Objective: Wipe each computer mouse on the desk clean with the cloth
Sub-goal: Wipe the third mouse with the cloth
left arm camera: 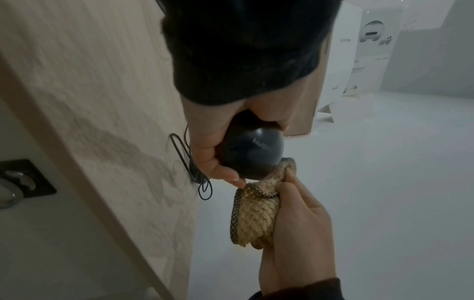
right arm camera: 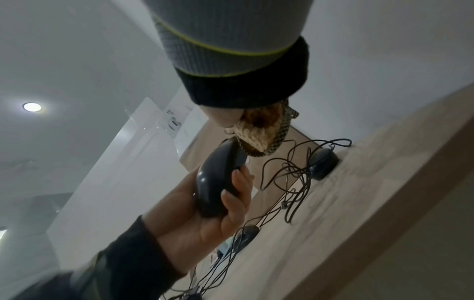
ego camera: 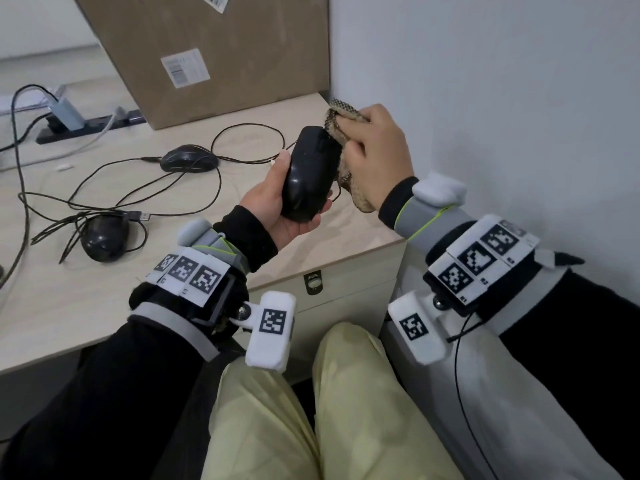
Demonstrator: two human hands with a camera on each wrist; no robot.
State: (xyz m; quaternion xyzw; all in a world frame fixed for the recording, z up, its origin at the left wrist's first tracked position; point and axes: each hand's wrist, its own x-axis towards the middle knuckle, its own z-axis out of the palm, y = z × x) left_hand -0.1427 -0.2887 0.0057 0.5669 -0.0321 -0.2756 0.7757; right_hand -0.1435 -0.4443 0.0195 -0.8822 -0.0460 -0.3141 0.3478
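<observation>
Fingers of both hands busy: left cradles a mouse, right rubs it with bunched cloth.

Head view: left hand [ego camera: 277, 202] holds the glossy black oval computer mouse [ego camera: 310, 174] lifted off the pale wood-grain desk [ego camera: 104, 299], thumb along its left side, fingers curled beneath, probably so every face can be reached. Right hand [ego camera: 377, 157], clenched round the wadded tan knitted cloth with dark checked edging [ego camera: 341, 117], presses it on the mouse's far right flank. Two more black corded mice lie left: one far [ego camera: 189, 158], one near [ego camera: 104, 239], cables tangled between. Brown cardboard box [ego camera: 214, 53] stands far.
Left wrist view: cloth [left arm camera: 256, 213] touches the mouse's [left arm camera: 252, 154] edge; fingers [left arm camera: 300, 203] wrap the wad tight, likely for firm pressure.
Right wrist view: left fingertips [right arm camera: 237, 178] hook over the mouse's side, steadying it against the rub.
</observation>
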